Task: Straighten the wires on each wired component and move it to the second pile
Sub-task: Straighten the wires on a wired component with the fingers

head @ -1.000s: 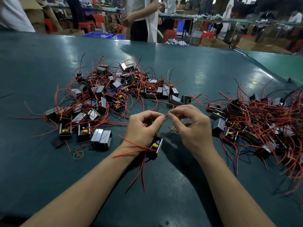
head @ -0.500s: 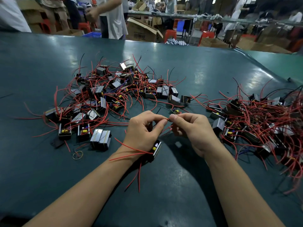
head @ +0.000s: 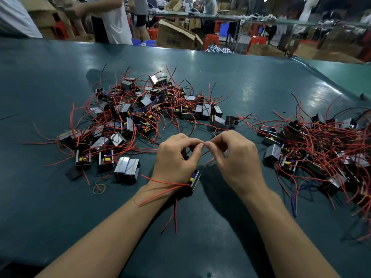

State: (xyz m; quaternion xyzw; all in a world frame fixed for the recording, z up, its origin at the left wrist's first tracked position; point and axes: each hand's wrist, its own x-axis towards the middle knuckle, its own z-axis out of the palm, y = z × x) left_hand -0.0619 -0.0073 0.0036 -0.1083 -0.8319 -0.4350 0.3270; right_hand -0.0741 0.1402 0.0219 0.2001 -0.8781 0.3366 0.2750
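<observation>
Both hands shifted slightly toward each other since earlier. Left hand (head: 176,159) and right hand (head: 234,157) are curled, fingers pinching a red wire (head: 206,152) between them. Component (head: 195,180) is held under the left palm, above the tabletop (head: 220,227), between left pile (head: 136,117) and right pile (head: 321,149).

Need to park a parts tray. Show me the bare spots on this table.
Bare table lies beyond both piles, and in front near the forearms. The left pile and right pile are crowded; the gap between them holds the left hand and right hand.
</observation>
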